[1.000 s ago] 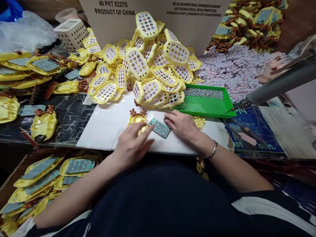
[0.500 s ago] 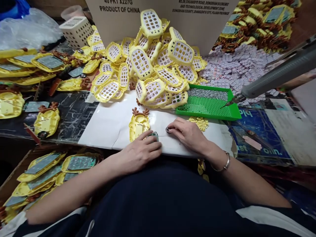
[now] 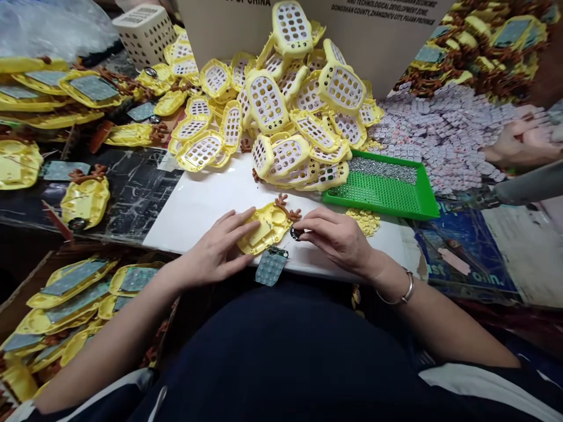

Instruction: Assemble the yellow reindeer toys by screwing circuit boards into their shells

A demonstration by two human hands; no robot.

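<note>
A yellow plastic toy shell (image 3: 267, 227) with brown antlers lies tilted, hollow side up, on the white work surface. My left hand (image 3: 220, 246) grips its left end, fingers over the upper edge and thumb below. Between the fingertips of my right hand (image 3: 341, 237) is a small round black speaker (image 3: 296, 233), beside the antlers. A circuit board with a grey keypad (image 3: 270, 266) hangs over the table's front edge below the shell; thin wires show near it.
Yellow shells with white grilles (image 3: 266, 99) are heaped behind. A green tray (image 3: 382, 199) of small screws stands right, near yellow buttons (image 3: 364, 221) and a pile of white pieces (image 3: 431, 135). An electric screwdriver (image 3: 523, 187) and another person's hand (image 3: 521, 138) are at far right.
The shell has turned, antlers now toward the right. My left hand has moved left off the circuit board onto the shell, and the board now hangs lower. The screwdriver has swung right; another person's hand shows.
</note>
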